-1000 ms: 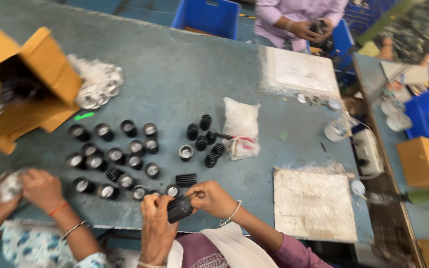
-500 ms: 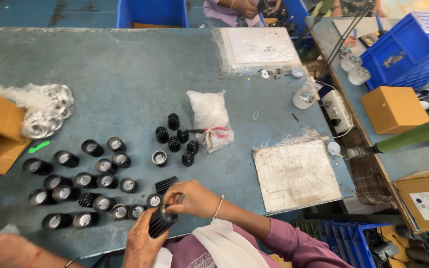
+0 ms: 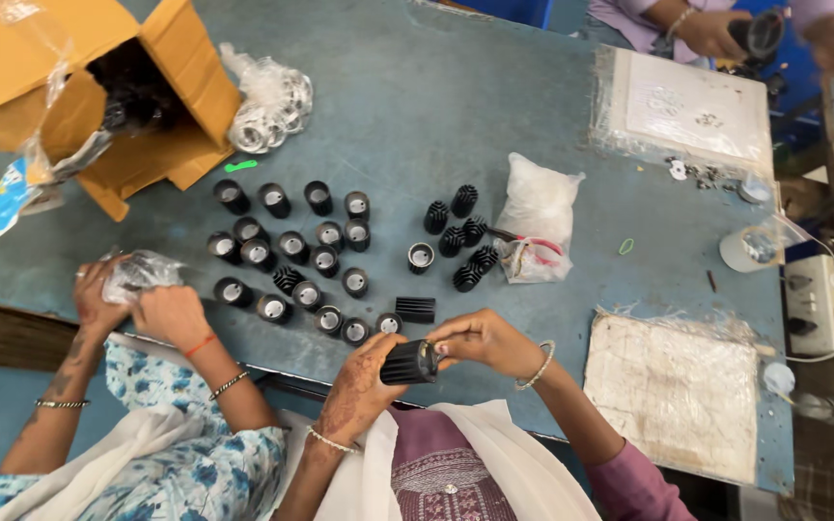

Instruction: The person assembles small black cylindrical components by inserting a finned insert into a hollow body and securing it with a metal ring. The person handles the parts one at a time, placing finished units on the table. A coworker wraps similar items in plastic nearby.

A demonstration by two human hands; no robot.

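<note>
My left hand [image 3: 359,381] grips a black ribbed cylinder [image 3: 409,363] from below, close to the table's near edge. My right hand [image 3: 480,338] pinches the cylinder's end with its fingertips. Just beyond my hands, several black cylindrical cups [image 3: 291,246] with pale inserts stand in rows on the blue-grey table [image 3: 436,106]. One ribbed part [image 3: 415,309] lies on its side right in front of my hands. A small cluster of ribbed cylinders [image 3: 462,232] stands farther back.
To my left, another person's hands [image 3: 132,299] hold a small plastic bag. An open cardboard box [image 3: 79,96] and a bag of rings [image 3: 267,101] sit far left. A white bag [image 3: 533,207], two plastic-wrapped boards [image 3: 673,391] and a third person [image 3: 726,24] are to the right and back.
The view has swung left and back. My hands stay together on the black ribbed cylinder near the table edge. The neighbour's hands with the plastic bag have come back into sight.
</note>
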